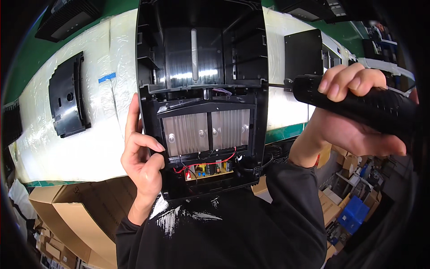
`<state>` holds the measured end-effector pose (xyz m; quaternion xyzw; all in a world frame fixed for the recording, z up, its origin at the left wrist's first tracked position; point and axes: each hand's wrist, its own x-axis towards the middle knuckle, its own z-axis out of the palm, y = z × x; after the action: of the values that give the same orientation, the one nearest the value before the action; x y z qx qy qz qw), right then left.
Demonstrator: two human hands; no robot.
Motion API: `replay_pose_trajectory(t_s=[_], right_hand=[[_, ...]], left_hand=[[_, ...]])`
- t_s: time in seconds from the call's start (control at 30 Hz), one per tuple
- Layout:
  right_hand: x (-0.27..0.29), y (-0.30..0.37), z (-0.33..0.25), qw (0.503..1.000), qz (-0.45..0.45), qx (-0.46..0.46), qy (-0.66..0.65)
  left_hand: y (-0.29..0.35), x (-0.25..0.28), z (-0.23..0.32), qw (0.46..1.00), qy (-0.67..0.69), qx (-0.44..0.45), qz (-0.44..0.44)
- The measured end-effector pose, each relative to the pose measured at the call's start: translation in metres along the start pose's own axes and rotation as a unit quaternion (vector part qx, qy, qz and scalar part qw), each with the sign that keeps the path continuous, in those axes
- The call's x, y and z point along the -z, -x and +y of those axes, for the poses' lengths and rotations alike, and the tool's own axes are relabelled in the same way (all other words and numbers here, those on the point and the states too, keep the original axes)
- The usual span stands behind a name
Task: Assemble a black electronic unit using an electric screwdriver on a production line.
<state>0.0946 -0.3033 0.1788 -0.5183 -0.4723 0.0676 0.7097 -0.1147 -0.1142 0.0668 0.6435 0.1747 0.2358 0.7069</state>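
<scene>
A large open black plastic housing stands in front of me, its near end close to my chest. Inside its near half sit two ribbed silvery metal panels under a black crossbar. Nearer to me is a small circuit board with red and black wires. My left hand grips the housing's left edge, thumb and bent finger at the rim, index finger stretched along the side. My right hand is wrapped round a black electric screwdriver, held level. Its thin shaft points left to the housing's right edge; whether the tip touches is unclear.
White plastic-wrapped padding covers the green-edged bench. On it lie a black plastic panel at left and a black plate at right. Below the bench are an open cardboard box at left and a blue bin at right.
</scene>
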Motion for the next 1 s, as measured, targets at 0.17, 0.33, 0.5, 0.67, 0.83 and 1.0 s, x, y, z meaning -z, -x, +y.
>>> replay_pose_trajectory(t_s=[0.17,0.33,0.5,0.67,0.83,1.0], right_hand=[[0.003,0.005,0.008,1.0,0.018,0.008,0.012],[0.001,0.006,0.012,0.999,0.025,0.024,0.014],[0.036,0.001,0.014,0.994,-0.108,-0.018,0.015],[0.017,0.002,0.014,0.997,-0.071,0.007,0.024],[0.02,0.014,0.021,0.998,-0.033,0.026,0.042],[0.051,0.005,0.023,0.992,-0.126,-0.019,-0.003]], left_hand=[[0.0,0.0,0.0,1.0,-0.012,-0.002,-0.002],[0.0,-0.002,0.0,1.0,-0.015,0.002,0.001],[0.001,-0.003,0.0,0.999,-0.039,-0.009,0.005],[0.001,-0.003,-0.001,0.998,-0.051,-0.021,0.001],[0.001,-0.004,-0.001,0.998,-0.054,-0.031,-0.004],[0.0,-0.004,-0.003,0.999,-0.039,-0.037,-0.002]])
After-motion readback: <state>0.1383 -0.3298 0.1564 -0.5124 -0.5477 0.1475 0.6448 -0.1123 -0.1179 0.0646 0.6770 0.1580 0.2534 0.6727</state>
